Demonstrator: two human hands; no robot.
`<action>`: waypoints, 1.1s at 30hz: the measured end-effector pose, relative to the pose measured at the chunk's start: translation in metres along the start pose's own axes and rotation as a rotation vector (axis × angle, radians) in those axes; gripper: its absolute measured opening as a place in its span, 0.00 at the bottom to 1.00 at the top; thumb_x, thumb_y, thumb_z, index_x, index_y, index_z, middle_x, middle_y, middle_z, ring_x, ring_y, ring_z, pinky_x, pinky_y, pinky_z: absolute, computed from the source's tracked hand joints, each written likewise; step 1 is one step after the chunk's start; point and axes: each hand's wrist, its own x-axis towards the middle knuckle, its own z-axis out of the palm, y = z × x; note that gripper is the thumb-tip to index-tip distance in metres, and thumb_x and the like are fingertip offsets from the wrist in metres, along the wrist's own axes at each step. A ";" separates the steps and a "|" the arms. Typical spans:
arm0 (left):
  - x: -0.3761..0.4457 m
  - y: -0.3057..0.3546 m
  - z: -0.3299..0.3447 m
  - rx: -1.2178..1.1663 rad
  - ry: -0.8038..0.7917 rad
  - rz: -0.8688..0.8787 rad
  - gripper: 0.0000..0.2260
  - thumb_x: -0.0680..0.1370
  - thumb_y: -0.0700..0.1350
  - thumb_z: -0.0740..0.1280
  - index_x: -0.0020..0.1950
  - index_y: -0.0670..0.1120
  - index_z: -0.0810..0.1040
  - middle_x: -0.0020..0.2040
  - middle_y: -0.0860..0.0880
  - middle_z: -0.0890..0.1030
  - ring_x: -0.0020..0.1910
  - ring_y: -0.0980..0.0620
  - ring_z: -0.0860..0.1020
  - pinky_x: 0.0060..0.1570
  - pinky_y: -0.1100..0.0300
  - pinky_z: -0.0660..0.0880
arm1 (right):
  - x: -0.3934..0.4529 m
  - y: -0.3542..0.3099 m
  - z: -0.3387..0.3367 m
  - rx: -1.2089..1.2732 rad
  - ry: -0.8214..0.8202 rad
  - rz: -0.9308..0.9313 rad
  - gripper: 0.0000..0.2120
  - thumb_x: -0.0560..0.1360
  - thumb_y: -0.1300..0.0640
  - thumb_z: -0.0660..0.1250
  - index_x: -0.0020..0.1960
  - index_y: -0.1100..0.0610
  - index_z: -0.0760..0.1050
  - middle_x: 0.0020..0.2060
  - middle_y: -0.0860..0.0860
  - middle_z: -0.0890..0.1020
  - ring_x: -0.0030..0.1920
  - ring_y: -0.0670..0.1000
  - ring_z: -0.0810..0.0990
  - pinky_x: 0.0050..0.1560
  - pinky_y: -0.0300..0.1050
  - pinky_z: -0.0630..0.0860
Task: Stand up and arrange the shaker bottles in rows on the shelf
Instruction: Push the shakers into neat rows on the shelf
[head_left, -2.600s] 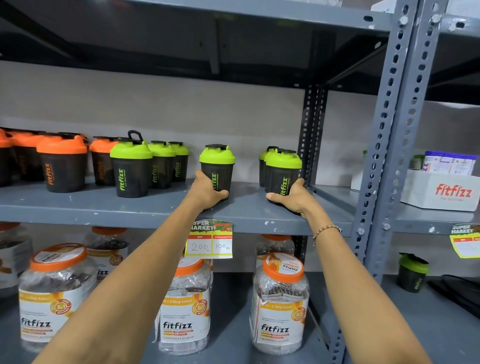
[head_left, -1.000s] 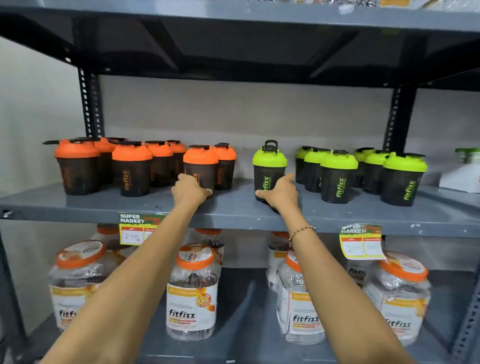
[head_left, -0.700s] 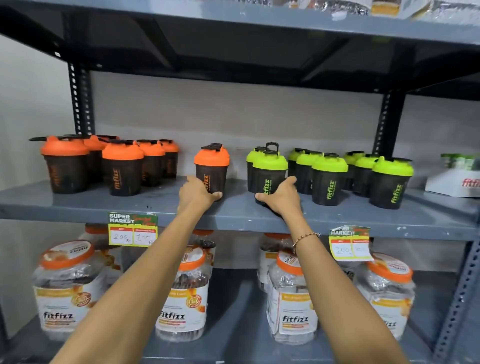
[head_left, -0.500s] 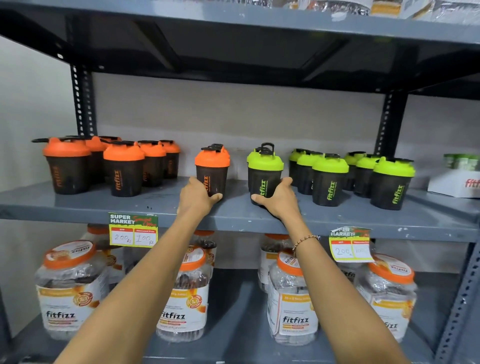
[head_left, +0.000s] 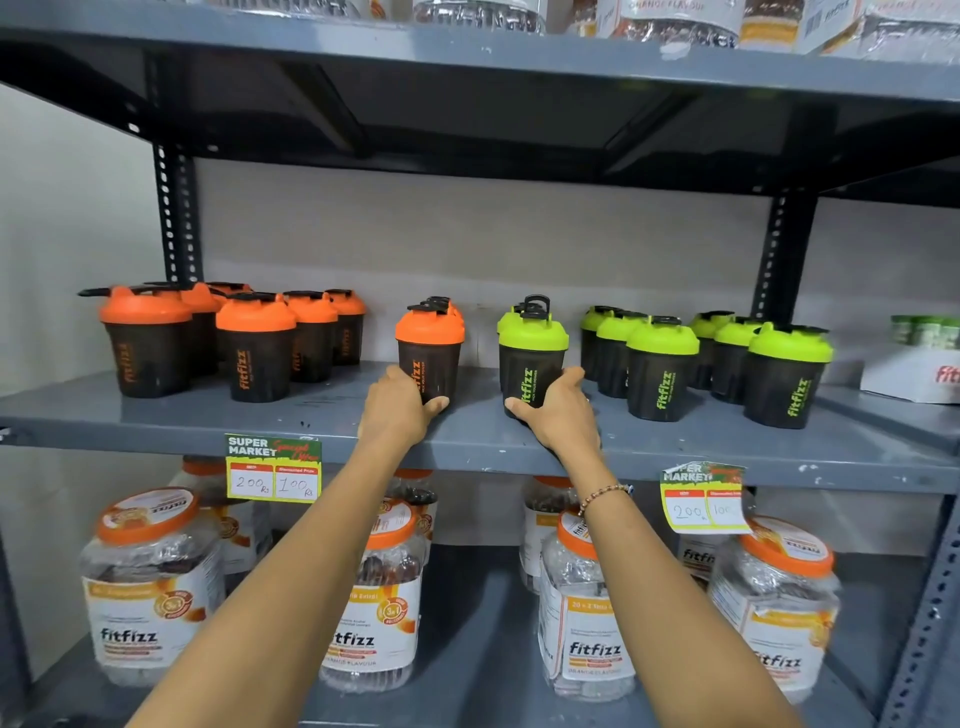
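Head view: hands gripping orange-lidded shaker and green-lidded shaker, rows alongside.

Below you, clear jars with orange lids stand on the lower level, each labelled fitfizz. Two price tags hang from the edge above them, and a white box sits far to your right.

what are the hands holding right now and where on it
The left hand grips the orange-lidded shaker bottle low on its dark body; the right hand grips the green-lidded shaker bottle near its base. Both stand on the shelf.
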 end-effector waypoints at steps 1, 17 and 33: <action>0.000 0.000 0.000 0.005 -0.002 0.002 0.28 0.74 0.56 0.70 0.64 0.39 0.67 0.60 0.39 0.76 0.59 0.40 0.75 0.55 0.49 0.74 | 0.000 0.000 0.000 -0.008 0.003 -0.001 0.32 0.69 0.45 0.73 0.58 0.62 0.59 0.60 0.61 0.75 0.59 0.64 0.74 0.50 0.57 0.73; 0.004 -0.003 0.001 -0.013 -0.025 0.011 0.29 0.73 0.56 0.70 0.63 0.38 0.67 0.60 0.39 0.76 0.59 0.40 0.75 0.56 0.48 0.74 | -0.004 -0.004 -0.003 -0.062 -0.024 0.024 0.33 0.70 0.44 0.71 0.61 0.63 0.60 0.62 0.61 0.74 0.62 0.64 0.73 0.54 0.58 0.73; 0.002 0.000 -0.002 -0.007 -0.055 0.004 0.29 0.73 0.57 0.70 0.63 0.38 0.67 0.60 0.39 0.76 0.59 0.40 0.75 0.55 0.49 0.73 | -0.009 -0.007 -0.009 -0.046 -0.063 0.044 0.34 0.70 0.44 0.72 0.62 0.63 0.60 0.62 0.61 0.73 0.63 0.63 0.72 0.55 0.57 0.72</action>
